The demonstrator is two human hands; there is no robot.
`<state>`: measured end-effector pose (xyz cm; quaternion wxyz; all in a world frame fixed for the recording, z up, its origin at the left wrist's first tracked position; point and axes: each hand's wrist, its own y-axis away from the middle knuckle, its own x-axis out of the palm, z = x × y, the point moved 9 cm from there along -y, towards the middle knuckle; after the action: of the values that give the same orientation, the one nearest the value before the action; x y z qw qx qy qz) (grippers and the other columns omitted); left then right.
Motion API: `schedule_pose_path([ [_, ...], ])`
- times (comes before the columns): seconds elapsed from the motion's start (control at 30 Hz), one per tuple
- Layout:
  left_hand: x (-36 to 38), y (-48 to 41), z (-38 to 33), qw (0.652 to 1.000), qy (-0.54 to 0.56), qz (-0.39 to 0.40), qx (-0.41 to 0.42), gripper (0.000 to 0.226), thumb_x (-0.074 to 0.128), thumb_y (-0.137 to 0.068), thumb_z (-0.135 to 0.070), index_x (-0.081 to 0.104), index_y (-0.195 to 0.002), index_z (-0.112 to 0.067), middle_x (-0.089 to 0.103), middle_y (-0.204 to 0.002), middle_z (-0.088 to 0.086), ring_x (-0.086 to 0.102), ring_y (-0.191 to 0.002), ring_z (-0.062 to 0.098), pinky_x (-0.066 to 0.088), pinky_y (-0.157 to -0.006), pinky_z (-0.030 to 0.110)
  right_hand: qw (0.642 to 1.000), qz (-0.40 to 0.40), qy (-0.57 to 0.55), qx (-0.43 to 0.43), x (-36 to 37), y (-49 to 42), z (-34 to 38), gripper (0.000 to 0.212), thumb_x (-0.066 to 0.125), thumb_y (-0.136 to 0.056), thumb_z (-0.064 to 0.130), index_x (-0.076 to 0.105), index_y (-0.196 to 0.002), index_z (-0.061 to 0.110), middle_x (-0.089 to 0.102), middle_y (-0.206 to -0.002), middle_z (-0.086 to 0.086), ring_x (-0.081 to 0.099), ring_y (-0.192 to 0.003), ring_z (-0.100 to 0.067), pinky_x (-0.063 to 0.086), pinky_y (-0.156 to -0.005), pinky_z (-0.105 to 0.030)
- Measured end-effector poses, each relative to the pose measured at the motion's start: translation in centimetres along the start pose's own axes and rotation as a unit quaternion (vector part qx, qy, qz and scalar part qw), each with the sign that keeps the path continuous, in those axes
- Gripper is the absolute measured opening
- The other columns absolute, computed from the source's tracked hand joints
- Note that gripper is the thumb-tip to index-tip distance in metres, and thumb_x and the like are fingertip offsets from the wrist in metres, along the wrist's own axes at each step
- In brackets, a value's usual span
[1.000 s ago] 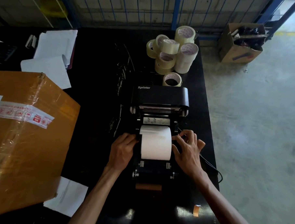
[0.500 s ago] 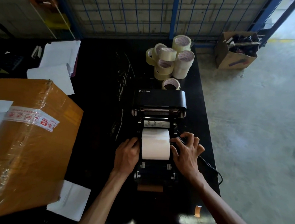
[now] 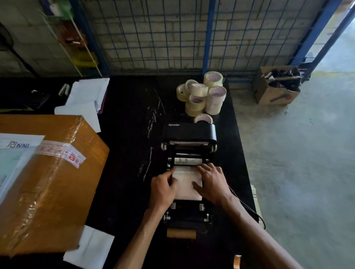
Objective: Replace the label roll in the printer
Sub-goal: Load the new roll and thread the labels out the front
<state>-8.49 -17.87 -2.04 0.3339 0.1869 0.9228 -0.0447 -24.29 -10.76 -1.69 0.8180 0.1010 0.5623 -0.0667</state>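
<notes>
A black Xprinter label printer (image 3: 190,132) sits open on the dark table, its lid raised at the far side. A white label roll (image 3: 187,185) lies in the printer's bay. My left hand (image 3: 163,187) grips the roll's left end, thumb over the top. My right hand (image 3: 213,181) lies across the roll's right side, fingers spread over the paper toward the feed slot (image 3: 187,160). A brown cardboard core (image 3: 181,233) lies on the table at the printer's near end.
A large taped cardboard box (image 3: 46,181) stands at the left. Several rolls of clear tape (image 3: 202,94) are stacked behind the printer. Loose papers (image 3: 86,98) lie at the back left, a wire fence (image 3: 156,31) behind. The table edge (image 3: 250,178) runs along the right.
Both hands moved from the roll's sides onto its top, the right one now spread over the paper near the feed slot. The view tilted up a little.
</notes>
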Motion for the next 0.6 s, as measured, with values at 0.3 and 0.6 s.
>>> schedule_pose_path([
  [0.3, -0.6, 3.8, -0.2, 0.999, 0.033, -0.007, -0.002, 0.049, 0.065, -0.090, -0.011, 0.057, -0.138, -0.014, 0.065, -0.133, 0.004, 0.063, -0.119, 0.016, 0.053, -0.101, 0.032, 0.981, -0.184, 0.028, -0.056, -2.5, 3.4, 1.4, 0.022, 0.057, -0.085, 0.035, 0.075, -0.096, 0.028, 0.073, -0.098, 0.009, 0.064, -0.095, -0.018, 0.043, -0.093, -0.040],
  [0.6, 1.1, 7.1, 4.4, 0.932, 0.234, 0.020, -0.278, 0.037, 0.055, -0.095, -0.047, 0.073, -0.084, -0.016, 0.078, -0.071, 0.009, 0.067, -0.059, 0.019, 0.045, -0.051, 0.028, 0.952, -0.244, 0.102, -0.156, -1.5, 8.7, 3.7, 0.021, 0.066, -0.082, 0.023, 0.075, -0.101, 0.021, 0.068, -0.117, -0.004, 0.062, -0.106, -0.025, 0.044, -0.095, -0.045],
])
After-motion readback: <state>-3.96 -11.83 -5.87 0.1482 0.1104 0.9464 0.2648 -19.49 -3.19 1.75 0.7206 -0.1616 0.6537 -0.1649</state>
